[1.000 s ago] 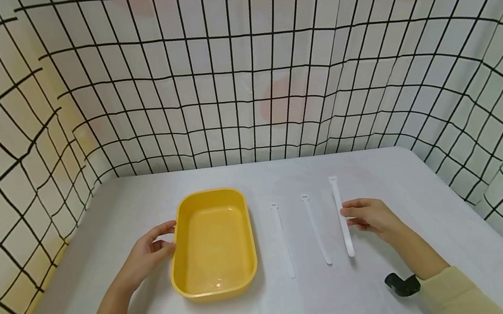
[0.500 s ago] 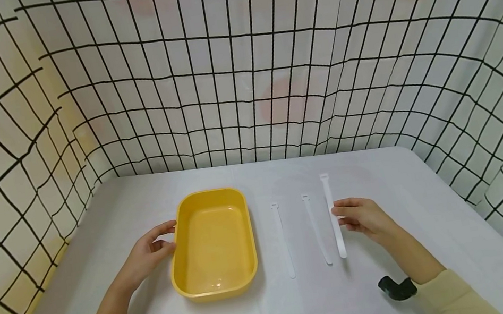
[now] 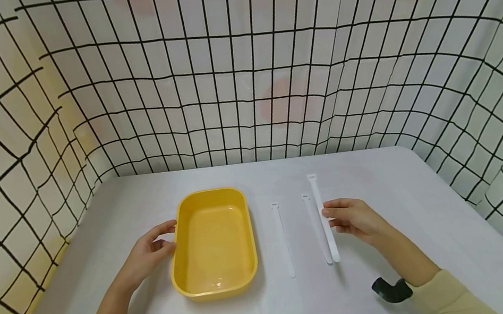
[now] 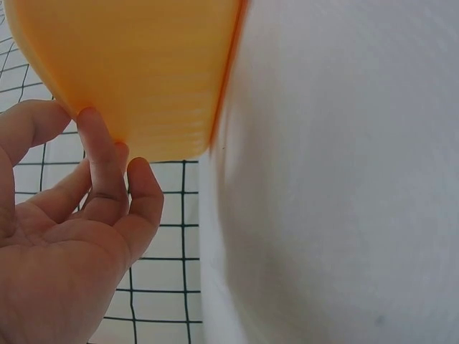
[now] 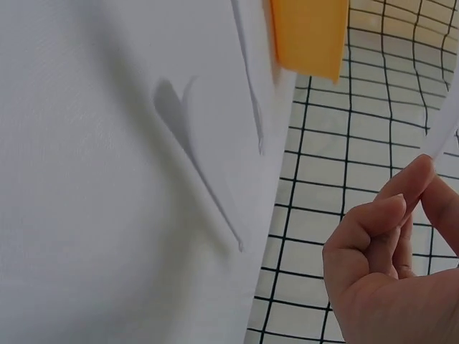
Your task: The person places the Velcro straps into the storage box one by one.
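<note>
My right hand (image 3: 354, 220) pinches a white slotted strap (image 3: 323, 222), like a cable tie, between thumb and fingers, raised above the table. In the right wrist view, part of that strap (image 5: 445, 125) shows above the fingertips. Just left of it a second strap (image 3: 316, 228) lies on the cloth, and a third strap (image 3: 283, 243) lies closer to the yellow tray (image 3: 215, 242). My left hand (image 3: 147, 255) touches the tray's left side with its fingertips, loosely bent. In the left wrist view the fingers (image 4: 100, 158) rest against the tray's outer wall (image 4: 136, 79).
A white cloth covers the table (image 3: 141, 194). Beyond its far edge and along both sides stands a white backdrop with black grid lines (image 3: 250, 82). Black devices (image 3: 392, 290) sit at both wrists, by the beige sleeves.
My right hand has moved left with the held strap, which now hangs close beside the second strap. My left hand and the tray have stayed in place.
</note>
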The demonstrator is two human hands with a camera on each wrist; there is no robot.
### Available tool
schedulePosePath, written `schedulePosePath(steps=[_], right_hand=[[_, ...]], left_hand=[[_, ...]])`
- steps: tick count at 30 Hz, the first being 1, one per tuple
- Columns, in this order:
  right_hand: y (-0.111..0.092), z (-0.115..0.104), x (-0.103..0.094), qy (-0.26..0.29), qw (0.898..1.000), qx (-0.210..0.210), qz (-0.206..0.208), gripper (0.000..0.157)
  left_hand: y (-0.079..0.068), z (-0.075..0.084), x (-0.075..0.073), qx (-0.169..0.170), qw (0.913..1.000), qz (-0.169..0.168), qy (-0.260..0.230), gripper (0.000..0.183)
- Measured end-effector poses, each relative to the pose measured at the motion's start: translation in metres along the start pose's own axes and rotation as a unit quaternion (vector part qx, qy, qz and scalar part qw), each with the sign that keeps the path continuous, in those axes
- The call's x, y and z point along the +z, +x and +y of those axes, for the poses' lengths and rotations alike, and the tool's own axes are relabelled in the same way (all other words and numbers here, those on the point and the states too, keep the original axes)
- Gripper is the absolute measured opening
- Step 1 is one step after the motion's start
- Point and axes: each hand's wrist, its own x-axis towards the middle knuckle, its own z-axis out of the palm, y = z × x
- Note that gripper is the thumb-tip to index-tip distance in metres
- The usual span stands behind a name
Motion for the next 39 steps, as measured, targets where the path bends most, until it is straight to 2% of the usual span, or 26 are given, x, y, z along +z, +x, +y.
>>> schedulePosePath(steps=[18,26,33,39], right_hand=[[0.009,-0.009,0.032,-0.002,0.999,-0.023,-0.030,0.025],[0.015,-0.011,0.043,0.017,0.998,-0.030,-0.051,0.011],[0.022,-0.009,0.056,0.019,0.998,-0.028,-0.054,0.021],[0.027,-0.007,0.069,0.031,0.997,-0.023,-0.060,0.018]], left_hand=[[0.000,0.002,-0.001,0.001,1.0000,-0.002,-0.002,0.057],[-0.001,0.002,0.000,0.003,1.0000,-0.004,-0.003,0.056],[-0.001,0.001,0.000,0.005,1.0000,-0.003,-0.001,0.056],[-0.002,0.002,-0.001,0.006,1.0000,-0.004,-0.003,0.056]])
